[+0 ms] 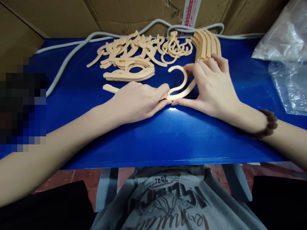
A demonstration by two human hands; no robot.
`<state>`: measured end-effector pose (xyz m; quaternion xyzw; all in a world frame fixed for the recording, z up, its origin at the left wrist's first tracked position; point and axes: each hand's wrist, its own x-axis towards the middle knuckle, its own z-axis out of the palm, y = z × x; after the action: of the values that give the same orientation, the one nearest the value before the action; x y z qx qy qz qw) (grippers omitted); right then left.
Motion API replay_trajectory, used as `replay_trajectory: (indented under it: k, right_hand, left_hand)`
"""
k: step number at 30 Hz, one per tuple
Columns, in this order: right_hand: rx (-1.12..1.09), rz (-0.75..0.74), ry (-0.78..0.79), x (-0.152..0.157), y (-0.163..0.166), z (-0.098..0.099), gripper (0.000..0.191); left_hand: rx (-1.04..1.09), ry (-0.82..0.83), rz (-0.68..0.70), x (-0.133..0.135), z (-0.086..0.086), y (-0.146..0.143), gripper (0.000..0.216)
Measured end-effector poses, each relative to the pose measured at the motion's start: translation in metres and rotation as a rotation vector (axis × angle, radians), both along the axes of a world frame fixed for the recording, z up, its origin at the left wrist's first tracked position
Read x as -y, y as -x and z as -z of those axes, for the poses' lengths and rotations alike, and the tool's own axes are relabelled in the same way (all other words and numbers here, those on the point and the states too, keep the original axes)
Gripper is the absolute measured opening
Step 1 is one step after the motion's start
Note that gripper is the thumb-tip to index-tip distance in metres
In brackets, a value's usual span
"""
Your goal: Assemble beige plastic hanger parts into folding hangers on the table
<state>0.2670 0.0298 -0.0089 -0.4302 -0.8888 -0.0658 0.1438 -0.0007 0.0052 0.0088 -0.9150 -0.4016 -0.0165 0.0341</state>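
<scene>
A cream plastic hanger (178, 95) with a curved hook lies low over the blue table between my hands. My left hand (141, 99) is closed around its left arm, thumb and fingers pinching near the base of the hook; the arm's tip sticks out past my knuckles. My right hand (211, 83) spans the right side, its thumb tip by the hook base and its fingers bent over the right arm, partly hiding it. Just beyond those fingers lies a stack of cream hanger arms (207, 43). Folded hangers (129, 75) rest behind my left hand.
Loose hooks (175, 46) and curved hanger pieces (124, 48) are heaped at the back of the blue table (153, 140). A grey cable (69, 59) runs along the cardboard (136, 16) behind. Clear plastic bags (285, 48) lie at the right.
</scene>
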Motion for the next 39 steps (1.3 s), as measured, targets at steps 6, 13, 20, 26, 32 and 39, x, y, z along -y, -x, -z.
replay_trajectory:
  k: [6,13,20,26,32,39]
  right_hand:
    - [0.012,-0.011,0.009,0.0004,0.0009,0.0004,0.098]
    - [0.046,0.018,0.008,0.0013,0.0026,-0.0001,0.102]
    - [0.024,-0.007,-0.012,-0.0005,0.0000,0.0025,0.102]
    - [0.033,0.011,-0.001,-0.0012,0.0009,-0.0013,0.108]
    - [0.009,-0.023,0.025,-0.0033,-0.0009,-0.0038,0.105]
    - [0.013,-0.008,0.016,-0.0025,0.0006,-0.0054,0.098]
  left_hand:
    - [-0.071,-0.002,-0.014,0.0013,-0.0038,-0.0043,0.033]
    - [-0.087,-0.022,0.009,0.0006,-0.0039,-0.0044,0.034]
    - [-0.082,-0.003,-0.007,0.0015,-0.0055,-0.0048,0.036]
    - [-0.080,-0.024,0.017,0.0022,-0.0044,-0.0046,0.032]
    - [-0.070,-0.027,0.035,0.0021,-0.0038,-0.0039,0.033]
    - [-0.030,-0.003,0.025,0.0019,-0.0046,-0.0028,0.034]
